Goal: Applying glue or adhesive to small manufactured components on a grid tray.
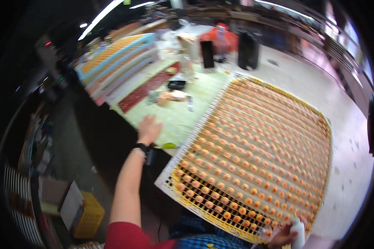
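Observation:
My right hand [283, 235] is wrapped round a white squeeze bottle [297, 235], held at the near right corner of a large rack [166, 176]. Many small round orange-and-pink pieces [237, 182] sit on this rack in rows; what they are I cannot make out. To the left, my left hand [148, 129] rests at the near edge of a green table cover [183, 124], its fingers apart and nothing in them. A dark band circles that wrist. Motion blurs the picture, so fine details are lost.
Stacked coloured trays [124, 62] stand at the far left. On the green cover lie a small black box [176, 85] and crumpled pale scraps [176, 96]. Farther back are a dark upright cylinder [248, 50] and a red bag [228, 39]. A yellow crate [89, 216] sits on the floor.

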`<action>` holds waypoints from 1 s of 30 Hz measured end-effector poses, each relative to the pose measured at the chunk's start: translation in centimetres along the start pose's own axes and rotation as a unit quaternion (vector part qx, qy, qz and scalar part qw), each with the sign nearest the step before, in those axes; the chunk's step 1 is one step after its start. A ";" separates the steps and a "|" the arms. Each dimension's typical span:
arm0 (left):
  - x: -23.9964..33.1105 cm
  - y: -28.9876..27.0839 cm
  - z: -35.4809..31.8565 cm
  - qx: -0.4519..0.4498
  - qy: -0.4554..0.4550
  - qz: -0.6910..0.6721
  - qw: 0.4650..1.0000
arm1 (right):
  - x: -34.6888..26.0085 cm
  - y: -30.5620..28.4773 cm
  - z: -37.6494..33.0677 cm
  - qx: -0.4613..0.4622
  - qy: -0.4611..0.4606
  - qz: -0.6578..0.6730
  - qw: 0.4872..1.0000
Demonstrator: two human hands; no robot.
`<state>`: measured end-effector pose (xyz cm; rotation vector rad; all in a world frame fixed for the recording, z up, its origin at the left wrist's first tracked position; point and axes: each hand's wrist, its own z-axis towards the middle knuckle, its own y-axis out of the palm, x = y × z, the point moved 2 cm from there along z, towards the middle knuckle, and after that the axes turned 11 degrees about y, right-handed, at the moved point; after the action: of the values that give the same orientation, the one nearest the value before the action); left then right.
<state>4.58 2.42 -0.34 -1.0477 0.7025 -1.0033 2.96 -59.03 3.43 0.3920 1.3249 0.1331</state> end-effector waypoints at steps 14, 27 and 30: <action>0.5 -0.8 -1.6 -0.008 -0.025 0.003 1.000 | 6.3 -1.4 2.7 0.097 -0.040 0.131 0.986; 0.2 -2.4 -2.7 -0.055 -0.074 -0.062 0.994 | 6.8 3.1 8.7 0.060 -0.108 0.114 0.986; 0.1 -2.4 -2.6 -0.061 -0.074 -0.057 0.994 | 7.0 3.1 9.0 0.060 -0.114 0.096 0.987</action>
<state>1.56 1.03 0.92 -1.2671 0.5930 -0.9794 13.69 -55.82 -0.17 0.6201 1.0704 0.1642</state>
